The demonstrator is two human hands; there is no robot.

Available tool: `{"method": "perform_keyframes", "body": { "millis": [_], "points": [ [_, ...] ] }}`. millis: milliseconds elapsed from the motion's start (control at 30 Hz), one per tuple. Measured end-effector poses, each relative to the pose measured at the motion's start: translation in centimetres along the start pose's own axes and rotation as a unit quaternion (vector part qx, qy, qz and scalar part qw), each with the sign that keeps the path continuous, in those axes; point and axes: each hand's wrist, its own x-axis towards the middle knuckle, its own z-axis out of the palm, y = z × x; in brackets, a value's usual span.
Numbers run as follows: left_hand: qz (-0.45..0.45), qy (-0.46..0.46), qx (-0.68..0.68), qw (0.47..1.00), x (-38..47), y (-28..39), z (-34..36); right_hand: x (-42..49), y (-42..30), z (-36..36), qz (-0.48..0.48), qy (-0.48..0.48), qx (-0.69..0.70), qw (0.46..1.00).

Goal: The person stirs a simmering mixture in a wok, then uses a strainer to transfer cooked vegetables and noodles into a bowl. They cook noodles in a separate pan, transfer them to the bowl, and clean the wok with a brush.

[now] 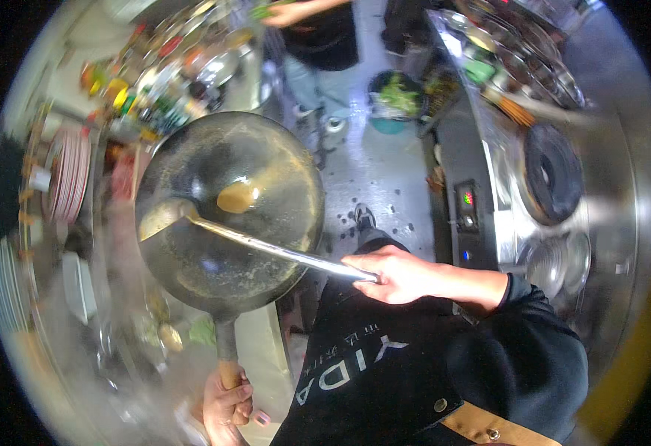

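Note:
A dark metal wok [270, 240] is held up by its wooden handle [228, 374], which my left hand [228, 401] grips. A small pool of brownish liquid [234, 198] lies at the bottom of the wok. My right hand [395, 274] is closed around the end of a long metal wok spatula [281, 251]. The blade [161, 218] of this spatula rests over the wok's left wall. Oily marks and pale residue cover the inside of the wok.
Along the left stand a stack of plates [69, 175], a white dish [78, 287] and blurred bottles [158, 111]. On the right, a steel range counter [509, 234] carries a black wok ring [552, 173]. Ahead, another person [322, 39] stands beside a tub of greens [397, 96].

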Motion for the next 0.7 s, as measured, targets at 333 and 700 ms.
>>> {"method": "perform_keyframes", "body": {
  "millis": [333, 700],
  "points": [
    [-0.041, -0.235, 0.273, 0.932, 9.7, 3.0, 20.1, -24.7, 3.4, 1.0, 0.137, 0.39, -0.024, 0.911],
    [-0.076, -0.4, 0.415, 0.814, 16.8, -0.7, 55.6, -42.4, 5.6, -1.1, 0.406, 0.695, 0.02, 0.593]
  ]
}}
